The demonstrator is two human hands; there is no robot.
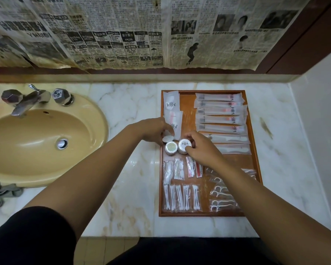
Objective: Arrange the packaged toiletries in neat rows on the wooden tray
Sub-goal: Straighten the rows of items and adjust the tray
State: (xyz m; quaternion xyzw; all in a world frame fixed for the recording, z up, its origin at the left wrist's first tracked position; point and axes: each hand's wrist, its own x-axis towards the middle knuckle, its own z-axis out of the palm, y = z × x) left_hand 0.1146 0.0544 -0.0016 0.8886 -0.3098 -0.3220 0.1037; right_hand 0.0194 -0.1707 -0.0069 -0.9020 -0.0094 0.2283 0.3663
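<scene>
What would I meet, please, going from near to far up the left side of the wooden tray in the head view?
Cotton swab packets → small cotton packets → two round wrapped packs side by side, the right hand gripping the right one → flat round pack at the left hand → near white sachet → far white sachet.

Tabletop point(132, 104) open between sink point(96, 115) and wooden tray point(203, 91); narrower strip right of tray, up to side wall point(317, 131). In tray: bare lane between sachets point(171, 104) and toothbrush packets point(219, 111), bare patch below comb packets point(231, 139). Near half packed: swab packets point(182, 197), floss picks point(221, 196). Left hand point(153, 131), right hand point(203, 150) and forearms block round soaps point(171, 148).
</scene>
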